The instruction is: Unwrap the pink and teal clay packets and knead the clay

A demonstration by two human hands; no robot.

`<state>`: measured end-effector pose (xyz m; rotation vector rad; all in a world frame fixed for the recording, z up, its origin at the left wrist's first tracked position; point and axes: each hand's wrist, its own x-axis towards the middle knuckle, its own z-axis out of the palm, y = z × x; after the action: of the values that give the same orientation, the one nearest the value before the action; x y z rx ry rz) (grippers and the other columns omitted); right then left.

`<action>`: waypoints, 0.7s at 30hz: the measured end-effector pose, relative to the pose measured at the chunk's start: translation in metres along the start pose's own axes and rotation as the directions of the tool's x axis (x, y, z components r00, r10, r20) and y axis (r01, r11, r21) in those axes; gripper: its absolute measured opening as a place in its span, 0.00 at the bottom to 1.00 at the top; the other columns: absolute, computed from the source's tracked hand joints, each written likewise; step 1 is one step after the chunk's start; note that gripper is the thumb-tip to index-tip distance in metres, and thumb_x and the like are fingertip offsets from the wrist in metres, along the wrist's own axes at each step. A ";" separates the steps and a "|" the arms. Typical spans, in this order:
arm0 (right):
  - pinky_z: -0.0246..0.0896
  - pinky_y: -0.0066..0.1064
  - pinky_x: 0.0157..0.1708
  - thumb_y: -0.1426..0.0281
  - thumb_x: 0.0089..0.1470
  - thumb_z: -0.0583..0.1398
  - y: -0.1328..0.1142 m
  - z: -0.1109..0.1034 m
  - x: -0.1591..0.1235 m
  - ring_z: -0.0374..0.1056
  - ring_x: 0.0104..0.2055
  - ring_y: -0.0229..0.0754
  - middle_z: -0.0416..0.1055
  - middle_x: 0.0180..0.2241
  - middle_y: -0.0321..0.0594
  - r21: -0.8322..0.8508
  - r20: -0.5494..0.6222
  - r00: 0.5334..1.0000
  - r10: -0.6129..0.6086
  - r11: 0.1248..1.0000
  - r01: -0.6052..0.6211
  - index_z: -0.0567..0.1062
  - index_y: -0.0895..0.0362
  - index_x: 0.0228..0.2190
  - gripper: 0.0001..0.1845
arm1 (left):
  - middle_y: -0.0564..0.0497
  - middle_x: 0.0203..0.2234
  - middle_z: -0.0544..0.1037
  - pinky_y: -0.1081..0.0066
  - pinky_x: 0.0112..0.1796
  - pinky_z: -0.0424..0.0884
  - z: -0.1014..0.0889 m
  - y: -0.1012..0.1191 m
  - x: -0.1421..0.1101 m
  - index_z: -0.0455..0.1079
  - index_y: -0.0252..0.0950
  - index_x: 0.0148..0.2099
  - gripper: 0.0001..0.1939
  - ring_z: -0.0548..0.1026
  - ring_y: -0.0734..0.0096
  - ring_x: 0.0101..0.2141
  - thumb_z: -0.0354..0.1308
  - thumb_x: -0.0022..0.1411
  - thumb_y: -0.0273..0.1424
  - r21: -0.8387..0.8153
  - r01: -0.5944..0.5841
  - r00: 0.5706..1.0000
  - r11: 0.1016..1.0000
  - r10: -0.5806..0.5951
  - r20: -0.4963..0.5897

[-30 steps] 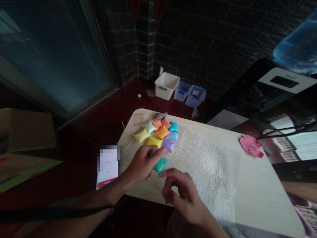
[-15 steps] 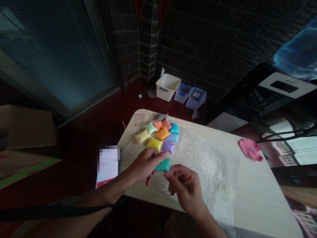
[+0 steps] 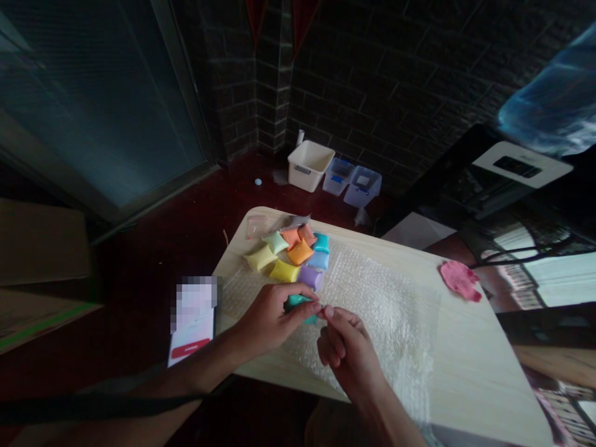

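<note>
A small teal packet of soft clay (image 3: pixel 295 302) in clear wrapping is gripped by my left hand (image 3: pixel 270 316), its thumb and fingers closed about it. The fingertips of my right hand (image 3: pixel 347 341) pinch the packet's right end, close against my left thumb. Just beyond my hands lie several similar packets, among them a purple packet (image 3: pixel 310 277), a yellow packet (image 3: pixel 284 270), an orange packet (image 3: pixel 300 252) and a light blue packet (image 3: pixel 318 260). Under my hands is a sheet of bubble wrap (image 3: pixel 382 310).
The pale wooden table (image 3: pixel 484 360) carries a flattened pink lump (image 3: pixel 460 280) at right. Left of the table is a phone (image 3: pixel 193 329). A white basket (image 3: pixel 305 177) and clear plastic boxes (image 3: pixel 362 188) stand on the floor. A water dispenser (image 3: pixel 521 164) is at right.
My left fingers have wrapped further round the teal packet, and its thumb has come to the right end. My right fingertips have met it there. The whole view has shifted slightly.
</note>
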<state>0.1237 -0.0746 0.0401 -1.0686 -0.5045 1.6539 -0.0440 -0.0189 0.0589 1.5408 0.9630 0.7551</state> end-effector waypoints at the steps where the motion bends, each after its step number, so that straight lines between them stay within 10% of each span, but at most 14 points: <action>1: 0.53 0.22 0.11 0.58 0.53 0.71 0.001 -0.001 -0.001 0.49 0.09 0.29 0.53 0.09 0.23 -0.033 0.027 0.999 -0.035 0.999 0.036 0.82 0.58 0.27 0.15 | 0.50 0.33 0.82 0.76 0.25 0.66 -0.001 0.000 0.001 0.79 0.35 0.43 0.15 0.72 0.77 0.23 0.61 0.68 0.41 -0.014 0.005 1.000 1.000 -0.005 -0.010; 5: 0.54 0.23 0.14 0.63 0.61 0.65 0.000 -0.004 -0.010 0.61 0.15 0.33 0.66 0.18 0.30 -0.381 0.239 0.932 -0.274 0.856 0.350 0.83 0.52 0.47 0.14 | 0.53 0.25 0.76 0.75 0.26 0.64 -0.004 -0.001 0.003 0.76 0.34 0.35 0.18 0.70 0.75 0.24 0.57 0.70 0.42 -0.060 0.031 0.993 0.998 -0.037 -0.108; 9: 0.62 0.32 0.24 0.71 0.60 0.62 -0.010 -0.005 -0.016 0.69 0.25 0.41 0.71 0.26 0.38 -0.663 0.597 0.688 -0.412 0.229 0.713 0.77 0.55 0.57 0.23 | 0.55 0.22 0.71 0.74 0.27 0.63 -0.008 -0.003 0.002 0.72 0.34 0.29 0.21 0.69 0.74 0.26 0.54 0.72 0.41 -0.029 0.025 0.992 0.999 -0.028 -0.122; 12: 0.62 0.34 0.24 0.71 0.62 0.59 -0.014 -0.006 -0.016 0.69 0.24 0.42 0.72 0.28 0.40 -0.700 0.669 0.642 -0.374 -0.027 0.713 0.72 0.56 0.61 0.26 | 0.56 0.20 0.69 0.74 0.27 0.60 -0.010 -0.002 0.002 0.69 0.34 0.27 0.21 0.66 0.75 0.25 0.55 0.71 0.39 0.034 -0.013 0.994 0.999 0.017 -0.106; 15: 0.64 0.34 0.25 0.72 0.64 0.57 -0.012 -0.004 -0.017 0.70 0.24 0.41 0.73 0.28 0.39 -0.736 0.634 0.681 -0.367 -0.018 0.676 0.68 0.55 0.63 0.26 | 0.56 0.20 0.68 0.73 0.28 0.60 -0.011 0.000 0.001 0.68 0.35 0.27 0.21 0.66 0.75 0.25 0.54 0.72 0.39 0.080 -0.054 0.989 0.995 0.064 -0.131; 21: 0.68 0.31 0.28 0.71 0.64 0.58 -0.005 0.000 -0.023 0.72 0.25 0.39 0.74 0.26 0.32 -0.735 0.519 0.769 -0.374 0.264 0.624 0.65 0.51 0.64 0.27 | 0.55 0.26 0.74 0.72 0.33 0.64 -0.008 -0.002 -0.004 0.71 0.36 0.34 0.15 0.71 0.71 0.30 0.55 0.72 0.38 0.092 -0.080 0.974 0.993 0.097 -0.203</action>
<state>0.1270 -0.0940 0.0528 -1.2084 -1.8650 0.8219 -0.0532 -0.0182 0.0584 1.6090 1.0956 0.9639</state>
